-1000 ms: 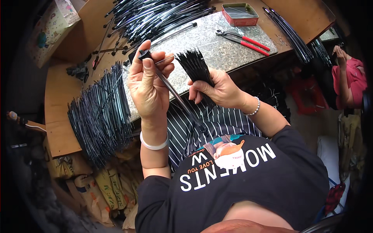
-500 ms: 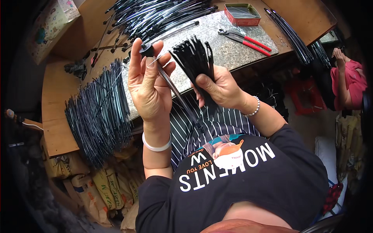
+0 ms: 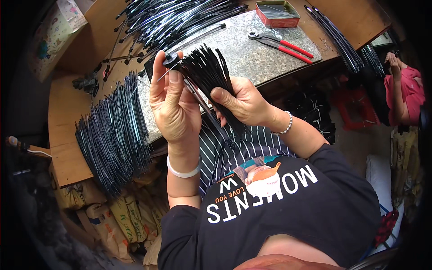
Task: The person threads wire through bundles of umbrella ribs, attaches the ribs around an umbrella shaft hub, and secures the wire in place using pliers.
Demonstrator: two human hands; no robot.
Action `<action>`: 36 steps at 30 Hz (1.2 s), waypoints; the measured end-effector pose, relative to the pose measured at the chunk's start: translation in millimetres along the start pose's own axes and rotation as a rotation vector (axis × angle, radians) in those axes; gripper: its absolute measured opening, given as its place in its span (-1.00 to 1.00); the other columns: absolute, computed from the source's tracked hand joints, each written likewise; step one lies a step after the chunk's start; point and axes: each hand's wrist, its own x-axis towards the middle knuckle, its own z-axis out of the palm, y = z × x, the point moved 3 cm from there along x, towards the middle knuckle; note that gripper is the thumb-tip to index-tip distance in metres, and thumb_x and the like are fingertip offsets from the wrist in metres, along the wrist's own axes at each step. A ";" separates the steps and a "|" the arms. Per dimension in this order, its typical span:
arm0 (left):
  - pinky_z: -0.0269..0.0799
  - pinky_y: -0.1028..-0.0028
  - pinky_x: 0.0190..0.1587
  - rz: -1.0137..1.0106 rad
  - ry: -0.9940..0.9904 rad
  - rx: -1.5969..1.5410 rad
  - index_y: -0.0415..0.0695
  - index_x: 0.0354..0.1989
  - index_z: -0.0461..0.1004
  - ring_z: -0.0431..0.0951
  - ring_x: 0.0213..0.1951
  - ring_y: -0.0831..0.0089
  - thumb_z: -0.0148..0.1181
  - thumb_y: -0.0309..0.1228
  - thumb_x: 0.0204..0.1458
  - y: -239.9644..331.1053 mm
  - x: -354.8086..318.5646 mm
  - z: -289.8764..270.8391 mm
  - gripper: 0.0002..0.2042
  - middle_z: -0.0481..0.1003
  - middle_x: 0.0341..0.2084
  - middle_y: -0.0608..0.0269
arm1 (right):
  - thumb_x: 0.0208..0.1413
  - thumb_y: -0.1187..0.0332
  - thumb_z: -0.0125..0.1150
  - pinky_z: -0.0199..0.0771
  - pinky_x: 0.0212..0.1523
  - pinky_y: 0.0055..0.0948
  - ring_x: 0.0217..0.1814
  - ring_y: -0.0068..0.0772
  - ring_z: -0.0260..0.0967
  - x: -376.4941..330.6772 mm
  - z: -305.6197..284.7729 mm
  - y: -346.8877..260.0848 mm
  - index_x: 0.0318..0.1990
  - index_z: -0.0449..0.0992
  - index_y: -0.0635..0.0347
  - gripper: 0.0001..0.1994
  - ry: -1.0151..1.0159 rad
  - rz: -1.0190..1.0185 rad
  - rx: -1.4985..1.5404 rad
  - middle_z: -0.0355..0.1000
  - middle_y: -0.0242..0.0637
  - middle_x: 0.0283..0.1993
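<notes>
By the left hand (image 3: 176, 110), a dark rod (image 3: 202, 103) is pinched just below its black cap (image 3: 171, 59), slanting down rightward. Farther right, a bundle of black strands (image 3: 204, 69) is clasped in the right hand (image 3: 240, 102), tips beside the cap.

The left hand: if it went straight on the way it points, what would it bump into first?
Probably the heap of long dark strips at the table's far side, though the left hand seems raised and might pass above it; depth is hard to judge.
</notes>
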 end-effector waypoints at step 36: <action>0.46 0.64 -0.24 0.067 0.083 0.165 -0.36 0.01 0.27 0.51 -0.34 0.56 0.00 -0.39 0.12 -32.8 0.2 2.8 -0.65 0.50 -0.30 0.10 | 0.12 0.23 0.08 0.32 -0.53 -0.42 -0.55 -0.23 0.37 1.0 -9.6 11.9 -0.29 0.47 0.28 -0.75 0.323 -0.437 -0.499 0.39 -0.13 -0.51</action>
